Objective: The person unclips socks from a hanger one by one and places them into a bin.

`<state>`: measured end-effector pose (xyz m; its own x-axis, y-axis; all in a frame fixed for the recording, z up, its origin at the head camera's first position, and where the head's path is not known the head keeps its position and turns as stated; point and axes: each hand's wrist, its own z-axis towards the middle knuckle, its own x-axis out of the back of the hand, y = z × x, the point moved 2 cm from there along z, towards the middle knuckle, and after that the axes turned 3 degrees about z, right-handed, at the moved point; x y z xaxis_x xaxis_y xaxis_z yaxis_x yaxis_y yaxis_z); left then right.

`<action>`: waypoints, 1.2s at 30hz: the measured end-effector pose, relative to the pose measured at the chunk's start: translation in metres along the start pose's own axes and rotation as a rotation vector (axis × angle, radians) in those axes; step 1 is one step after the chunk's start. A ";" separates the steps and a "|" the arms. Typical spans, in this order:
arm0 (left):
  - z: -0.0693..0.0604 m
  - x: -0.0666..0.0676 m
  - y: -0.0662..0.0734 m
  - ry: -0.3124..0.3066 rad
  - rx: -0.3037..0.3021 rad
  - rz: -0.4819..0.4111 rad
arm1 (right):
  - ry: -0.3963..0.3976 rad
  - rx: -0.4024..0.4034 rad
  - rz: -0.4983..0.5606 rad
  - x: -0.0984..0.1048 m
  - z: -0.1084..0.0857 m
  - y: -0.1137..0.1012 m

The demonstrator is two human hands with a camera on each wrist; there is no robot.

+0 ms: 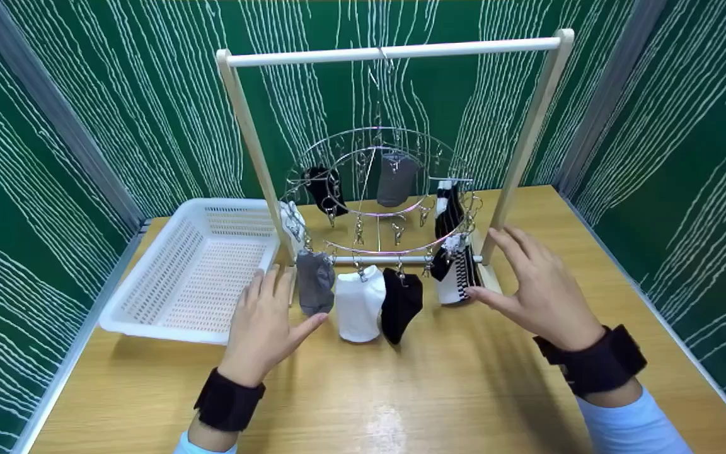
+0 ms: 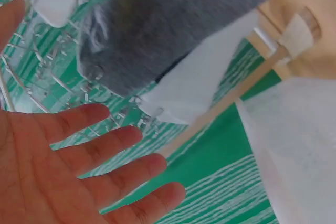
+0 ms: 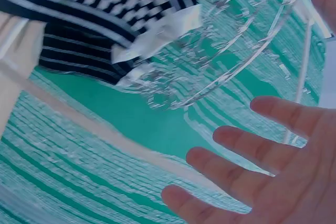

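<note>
A round metal clip hanger (image 1: 378, 251) hangs from a wooden rack (image 1: 394, 53), with several socks clipped round it. At its front are a grey sock (image 1: 315, 282), a white sock (image 1: 358, 306) and a black sock (image 1: 401, 306); a checkered black-and-white sock (image 1: 457, 277) is at the right. The left hand (image 1: 262, 328) is beside the grey sock, fingers spread, holding nothing; its palm (image 2: 68, 166) shows in the left wrist view. To the right of the checkered sock, the right hand (image 1: 542, 293) is spread and empty, also visible in the right wrist view (image 3: 273, 166).
A white perforated basket (image 1: 149, 328) stands on the wooden table (image 1: 375, 403) to the left, partly behind the rack's left post and near the left hand. Green walls with white streaks (image 1: 41, 126) enclose the table at the back and sides.
</note>
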<state>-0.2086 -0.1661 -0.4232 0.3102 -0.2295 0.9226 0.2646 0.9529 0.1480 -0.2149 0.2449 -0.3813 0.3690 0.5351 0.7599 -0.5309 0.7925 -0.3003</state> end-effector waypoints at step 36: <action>0.017 -0.046 0.031 -0.050 -0.107 -0.506 | 0.053 0.284 0.460 -0.076 0.018 -0.111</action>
<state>-0.2302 -0.1227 -0.4553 0.0758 -0.6442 0.7611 0.4627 0.6988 0.5455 -0.1981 0.1110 -0.3953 0.0834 0.8280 0.5544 -0.8293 0.3662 -0.4221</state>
